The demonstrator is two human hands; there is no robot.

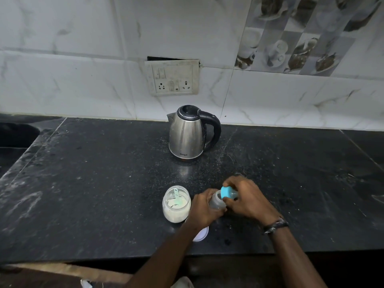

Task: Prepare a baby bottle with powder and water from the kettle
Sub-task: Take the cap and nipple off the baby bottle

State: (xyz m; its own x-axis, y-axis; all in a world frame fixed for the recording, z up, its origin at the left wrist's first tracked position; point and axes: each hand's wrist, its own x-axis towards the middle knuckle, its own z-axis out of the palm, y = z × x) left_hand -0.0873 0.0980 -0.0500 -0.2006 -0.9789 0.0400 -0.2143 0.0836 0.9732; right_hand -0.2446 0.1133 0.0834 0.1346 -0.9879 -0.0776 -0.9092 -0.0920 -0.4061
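Note:
A clear baby bottle with a blue cap is held tilted just above the black counter. My left hand grips the bottle's body. My right hand grips the blue cap from the right. An open clear jar of white powder with a scoop inside stands just left of my left hand. The steel kettle with a black handle and closed lid stands farther back in the middle of the counter.
A white lid lies on the counter under my left forearm. A socket panel is on the tiled wall behind the kettle. The counter's front edge runs below my arms, and a dark recess lies at the far left.

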